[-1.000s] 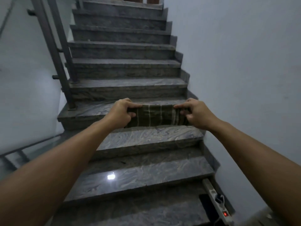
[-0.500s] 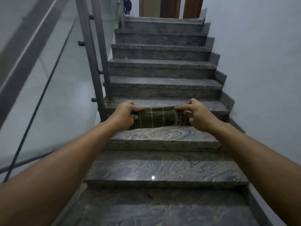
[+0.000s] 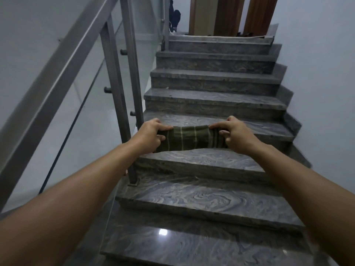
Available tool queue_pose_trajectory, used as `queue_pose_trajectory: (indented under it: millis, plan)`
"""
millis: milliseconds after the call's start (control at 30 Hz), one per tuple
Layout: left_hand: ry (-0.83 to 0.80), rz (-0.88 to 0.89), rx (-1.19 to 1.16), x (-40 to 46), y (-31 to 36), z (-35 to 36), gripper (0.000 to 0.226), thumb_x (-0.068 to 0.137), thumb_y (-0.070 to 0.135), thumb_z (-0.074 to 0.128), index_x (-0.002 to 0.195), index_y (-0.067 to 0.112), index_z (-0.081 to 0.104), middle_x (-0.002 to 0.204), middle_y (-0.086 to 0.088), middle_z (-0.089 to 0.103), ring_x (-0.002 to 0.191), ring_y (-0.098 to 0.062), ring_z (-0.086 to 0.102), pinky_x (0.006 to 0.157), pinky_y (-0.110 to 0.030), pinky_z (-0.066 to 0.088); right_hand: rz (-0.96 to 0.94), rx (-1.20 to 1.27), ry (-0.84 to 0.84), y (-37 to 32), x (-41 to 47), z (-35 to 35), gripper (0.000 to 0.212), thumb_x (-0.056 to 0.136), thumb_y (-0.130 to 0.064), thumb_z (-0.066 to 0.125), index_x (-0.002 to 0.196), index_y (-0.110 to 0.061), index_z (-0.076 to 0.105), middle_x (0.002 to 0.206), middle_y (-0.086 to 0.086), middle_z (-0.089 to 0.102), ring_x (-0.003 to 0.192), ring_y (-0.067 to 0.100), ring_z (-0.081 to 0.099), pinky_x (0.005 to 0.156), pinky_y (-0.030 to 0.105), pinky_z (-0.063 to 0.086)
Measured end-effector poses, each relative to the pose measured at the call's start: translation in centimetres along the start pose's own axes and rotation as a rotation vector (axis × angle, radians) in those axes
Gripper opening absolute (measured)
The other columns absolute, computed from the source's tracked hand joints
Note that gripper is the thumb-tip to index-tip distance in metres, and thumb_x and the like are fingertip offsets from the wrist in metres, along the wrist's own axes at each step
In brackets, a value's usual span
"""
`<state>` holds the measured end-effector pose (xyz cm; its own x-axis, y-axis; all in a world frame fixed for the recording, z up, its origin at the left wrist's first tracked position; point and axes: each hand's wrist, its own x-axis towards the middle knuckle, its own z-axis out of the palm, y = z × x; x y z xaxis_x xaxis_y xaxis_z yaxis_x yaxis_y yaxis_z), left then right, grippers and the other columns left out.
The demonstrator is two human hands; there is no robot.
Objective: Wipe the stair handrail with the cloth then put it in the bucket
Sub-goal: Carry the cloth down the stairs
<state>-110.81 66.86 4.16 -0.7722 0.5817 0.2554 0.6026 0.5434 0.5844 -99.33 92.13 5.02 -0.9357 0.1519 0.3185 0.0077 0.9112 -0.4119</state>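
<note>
Green striped cloth (image 3: pixel 189 138) stretches crosswise in mid-air above the stairs (image 3: pixel 211 160), each end gripped by left hand (image 3: pixel 151 134) and right hand (image 3: pixel 237 135). Steel handrail (image 3: pixel 57 73) rises leftward, nearer the left hand.

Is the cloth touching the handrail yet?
Apart. The head view shows the cloth stretched between left hand and right hand, with the handrail well off left.

Ahead of us the stairs (image 3: pixel 211 162) lie bare, open air above each tread. To our left, the sloping handrail (image 3: pixel 57 77), its metal posts (image 3: pixel 115 89) and glass panel (image 3: pixel 84 116) block passage; the wall (image 3: pixel 317 73) closes the right.
</note>
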Motion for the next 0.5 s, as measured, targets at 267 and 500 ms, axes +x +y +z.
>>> queue_pose_trajectory:
  millis: [267,500]
  plan:
    - [0.048,-0.065,0.001,9.4,0.8,-7.2,0.043,0.087,-0.003,0.059,0.124,0.021,0.061,0.092,0.015,0.045,0.095,-0.011,0.048,0.085,-0.019,0.043,-0.036,0.019,-0.034,-1.5,13.2,-4.1,0.043,0.091,0.004,0.053,0.121,-0.025,0.064,0.098,-0.001,0.040,0.079,0.002,0.041,0.057,-0.002,0.035]
    - [0.045,-0.049,-0.034,20.4,0.0,-13.6,0.040,0.089,0.002,0.058,0.123,0.023,0.061,0.099,0.010,0.046,0.101,-0.017,0.050,0.083,-0.027,0.051,-0.038,0.005,0.000,-2.6,25.2,-7.3,0.041,0.092,0.003,0.054,0.120,-0.024,0.065,0.099,0.001,0.042,0.083,0.009,0.047,0.067,0.004,0.035]
